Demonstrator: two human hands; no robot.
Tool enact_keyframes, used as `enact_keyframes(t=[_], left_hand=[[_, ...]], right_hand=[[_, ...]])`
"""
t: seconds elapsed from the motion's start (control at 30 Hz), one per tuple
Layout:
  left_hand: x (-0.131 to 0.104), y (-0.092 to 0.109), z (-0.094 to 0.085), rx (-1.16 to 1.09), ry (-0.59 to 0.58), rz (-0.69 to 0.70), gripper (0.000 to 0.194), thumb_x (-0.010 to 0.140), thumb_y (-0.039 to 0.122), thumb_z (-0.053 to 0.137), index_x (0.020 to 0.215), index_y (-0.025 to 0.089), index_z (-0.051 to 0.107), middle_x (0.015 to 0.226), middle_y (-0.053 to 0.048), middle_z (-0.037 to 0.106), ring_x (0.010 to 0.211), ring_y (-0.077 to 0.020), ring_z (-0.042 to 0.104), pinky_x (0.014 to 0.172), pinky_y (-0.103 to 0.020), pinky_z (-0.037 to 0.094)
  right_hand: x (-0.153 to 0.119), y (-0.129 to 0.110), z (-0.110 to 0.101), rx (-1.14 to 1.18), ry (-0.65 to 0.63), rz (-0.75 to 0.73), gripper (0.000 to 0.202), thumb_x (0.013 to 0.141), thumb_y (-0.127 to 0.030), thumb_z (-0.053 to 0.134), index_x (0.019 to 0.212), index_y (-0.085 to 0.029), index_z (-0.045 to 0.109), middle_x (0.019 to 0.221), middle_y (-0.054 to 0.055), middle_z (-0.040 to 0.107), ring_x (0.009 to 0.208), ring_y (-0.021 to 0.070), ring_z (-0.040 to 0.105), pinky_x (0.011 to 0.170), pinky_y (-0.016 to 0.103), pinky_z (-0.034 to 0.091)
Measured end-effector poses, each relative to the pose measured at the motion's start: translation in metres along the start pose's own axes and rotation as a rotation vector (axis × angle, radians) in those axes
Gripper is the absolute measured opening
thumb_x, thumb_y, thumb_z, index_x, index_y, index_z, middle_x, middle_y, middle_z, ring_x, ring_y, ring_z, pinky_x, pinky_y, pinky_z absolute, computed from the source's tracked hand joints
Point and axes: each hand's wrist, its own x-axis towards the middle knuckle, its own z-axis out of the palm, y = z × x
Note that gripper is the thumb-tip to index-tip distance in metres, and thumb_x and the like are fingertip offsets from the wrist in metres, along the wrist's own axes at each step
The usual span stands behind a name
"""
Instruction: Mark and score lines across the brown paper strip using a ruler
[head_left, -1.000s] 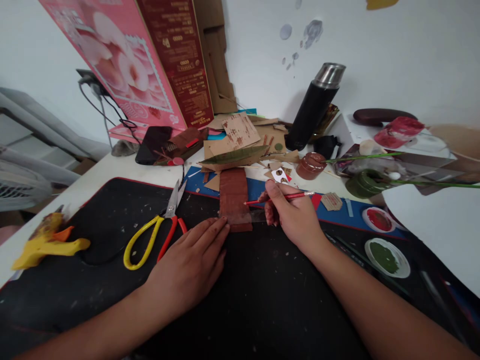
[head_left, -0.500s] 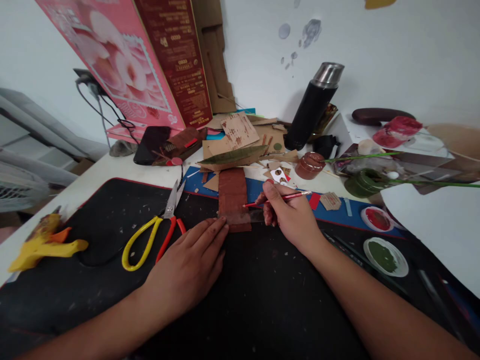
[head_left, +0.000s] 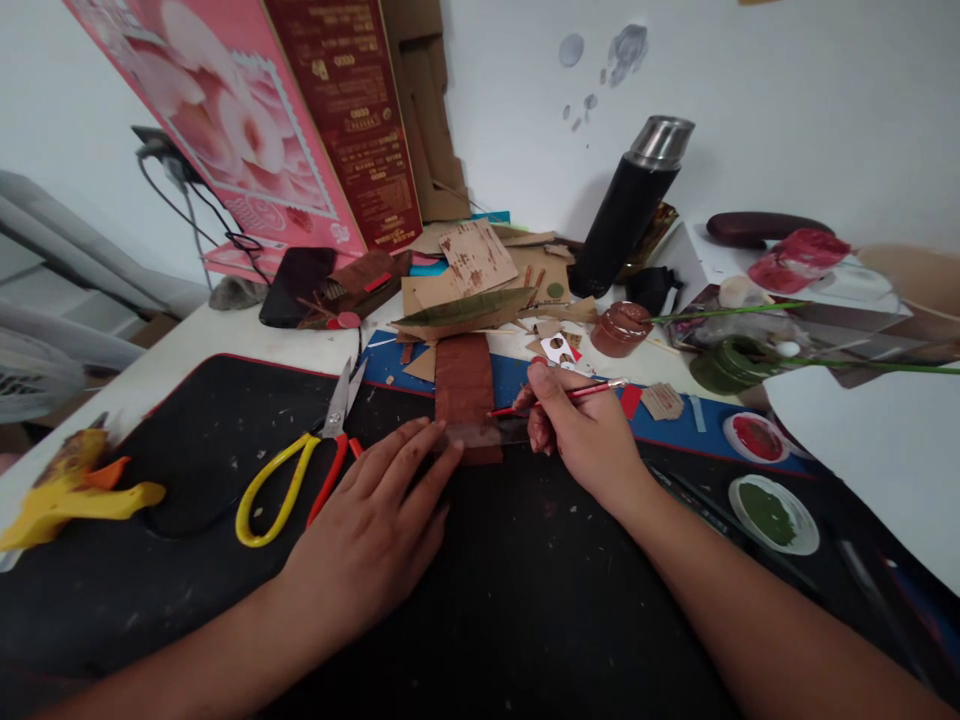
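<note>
A thin brown strip, pinned flat beneath a clear ruler.
The brown strip (head_left: 463,385) lies across the blue sheet (head_left: 511,378) and the black mat (head_left: 487,570), its far end by the cardboard scraps (head_left: 420,364). It looks light and fairly stiff, like painted card — likely to crease if bent, and apt to slide if nudged. Its long side edges would give the safest hold. The person's left hand (head_left: 367,530) rests palm down, fingers nearly straight and slightly spread, fingertips at the left end of the clear ruler (head_left: 484,436). The right hand (head_left: 589,435) pinches a red pencil (head_left: 581,393) between thumb and fingers — its tip near the strip's right edge.
</note>
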Motion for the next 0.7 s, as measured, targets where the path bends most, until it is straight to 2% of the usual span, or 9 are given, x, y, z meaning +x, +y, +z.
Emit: enact_keyframes(t=[0.1, 0.23, 0.37, 0.53, 0.7], left_hand=[[0.0021, -0.0004, 0.0007, -0.030, -0.032, 0.014, 0.050, 0.102, 0.024, 0.050, 0.150, 0.011, 0.052, 0.162, -0.018, 0.046, 0.149, -0.0350, 0.045, 0.115, -0.055, 0.050], [-0.0007, -0.0008, -0.0003, -0.087, -0.008, 0.043, 0.042, 0.102, 0.020, 0.050, 0.143, 0.014, 0.059, 0.152, -0.014, 0.059, 0.141, -0.0316, 0.055, 0.110, -0.052, 0.054], [-0.0050, -0.0006, -0.0036, -0.122, 0.030, 0.128, 0.035, 0.102, 0.015, 0.050, 0.133, 0.017, 0.066, 0.139, -0.010, 0.069, 0.129, -0.0279, 0.063, 0.104, -0.046, 0.058], [-0.0008, -0.0005, -0.0035, -0.094, 0.032, 0.067, 0.040, 0.101, 0.016, 0.053, 0.139, 0.012, 0.062, 0.153, -0.017, 0.057, 0.141, -0.0340, 0.053, 0.109, -0.052, 0.054], [-0.0011, -0.0040, -0.0037, -0.184, 0.017, 0.129, 0.036, 0.102, 0.015, 0.051, 0.136, 0.015, 0.064, 0.142, -0.012, 0.067, 0.132, -0.0276, 0.060, 0.105, -0.046, 0.057]], right_hand=[[-0.0005, -0.0016, 0.0001, 0.006, 0.005, 0.002, 0.052, 0.099, -0.066, 0.056, 0.075, -0.021, 0.066, 0.048, -0.004, 0.055, 0.041, 0.0102, 0.054, 0.042, 0.025, 0.037], [-0.0007, -0.0026, 0.0005, 0.019, 0.010, 0.005, 0.051, 0.099, -0.065, 0.056, 0.075, -0.021, 0.066, 0.048, -0.004, 0.055, 0.041, 0.0102, 0.053, 0.042, 0.025, 0.037], [-0.0020, -0.0028, 0.0022, 0.016, 0.022, -0.007, 0.050, 0.100, -0.064, 0.056, 0.075, -0.022, 0.066, 0.047, -0.004, 0.055, 0.041, 0.0101, 0.053, 0.042, 0.026, 0.037], [-0.0042, -0.0029, 0.0036, 0.037, 0.020, -0.020, 0.048, 0.101, -0.062, 0.056, 0.075, -0.022, 0.067, 0.047, -0.004, 0.055, 0.040, 0.0100, 0.053, 0.042, 0.026, 0.037], [-0.0035, -0.0025, 0.0034, 0.034, 0.020, -0.030, 0.048, 0.101, -0.061, 0.056, 0.076, -0.022, 0.067, 0.048, -0.005, 0.055, 0.041, 0.0099, 0.053, 0.042, 0.026, 0.037]])
